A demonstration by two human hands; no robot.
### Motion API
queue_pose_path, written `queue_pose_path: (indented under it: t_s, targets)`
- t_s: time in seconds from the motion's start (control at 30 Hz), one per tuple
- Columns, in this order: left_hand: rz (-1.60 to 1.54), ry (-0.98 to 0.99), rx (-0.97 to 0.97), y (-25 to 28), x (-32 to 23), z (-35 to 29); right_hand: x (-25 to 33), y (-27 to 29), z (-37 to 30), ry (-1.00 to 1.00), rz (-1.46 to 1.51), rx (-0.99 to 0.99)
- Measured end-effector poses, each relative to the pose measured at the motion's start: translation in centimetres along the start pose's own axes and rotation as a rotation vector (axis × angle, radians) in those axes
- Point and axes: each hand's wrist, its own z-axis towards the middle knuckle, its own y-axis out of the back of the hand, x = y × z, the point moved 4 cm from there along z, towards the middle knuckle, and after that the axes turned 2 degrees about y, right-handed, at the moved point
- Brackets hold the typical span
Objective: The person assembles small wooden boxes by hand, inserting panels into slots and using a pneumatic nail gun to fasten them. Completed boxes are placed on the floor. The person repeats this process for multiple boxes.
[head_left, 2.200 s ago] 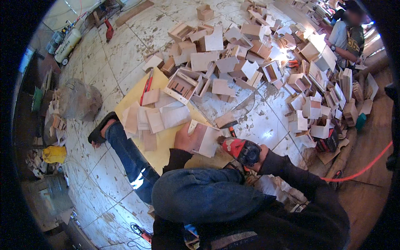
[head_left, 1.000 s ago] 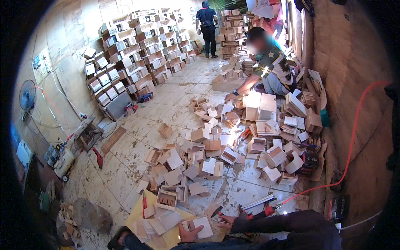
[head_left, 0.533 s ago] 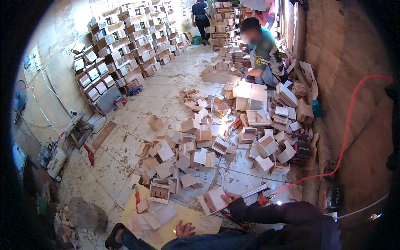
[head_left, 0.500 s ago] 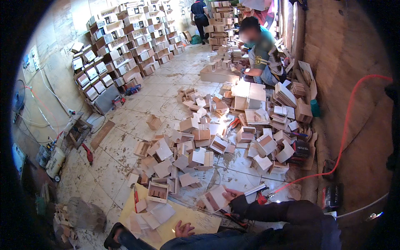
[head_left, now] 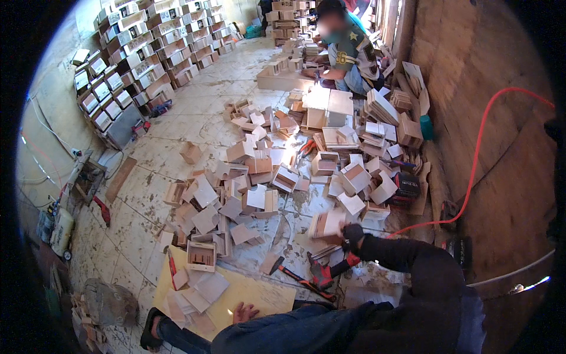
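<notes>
My right hand (head_left: 354,235), at the end of a dark sleeve, is closed on the edge of a small wooden box (head_left: 328,225). The box is blurred by motion and is in front of the large pile of boxes. Low in the picture, my left hand (head_left: 244,312) lies with its fingers spread and nothing in them, beside my leg over a yellow board (head_left: 268,293). On that board are several loose wooden panels (head_left: 207,288) and an open-fronted wooden box (head_left: 201,258). A hammer (head_left: 298,277) and a red-and-black nail gun (head_left: 323,274) lie below my right forearm.
Wooden boxes and panels (head_left: 247,194) are heaped ahead on the tiled floor. Beyond them a person (head_left: 348,50) works beside a long wooden box. A red air hose (head_left: 471,194) curves along the right wall. Stacked boxes (head_left: 159,47) line the left wall.
My right hand has carried the wooden box forward from the floor toward the heap, uncovering the hammer and the nail gun. The whole view has shifted. My left hand stays spread near the board.
</notes>
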Motion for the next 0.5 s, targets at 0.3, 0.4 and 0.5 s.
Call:
queue_pose_path:
  t_s: [0.3,0.4,0.5]
  targets:
    - [0.057,0.017,-0.106,0.0,-0.8,-1.3,-9.2,4.4,6.9,-0.388,-0.030,-0.460]
    - [0.036,0.016,-0.029,0.8,0.1,-1.0,-4.4,1.7,6.4,-0.232,-0.151,-0.140]
    - [0.066,-0.043,-0.050,2.0,0.8,-0.7,0.2,-3.2,5.4,-0.567,0.969,-0.292]
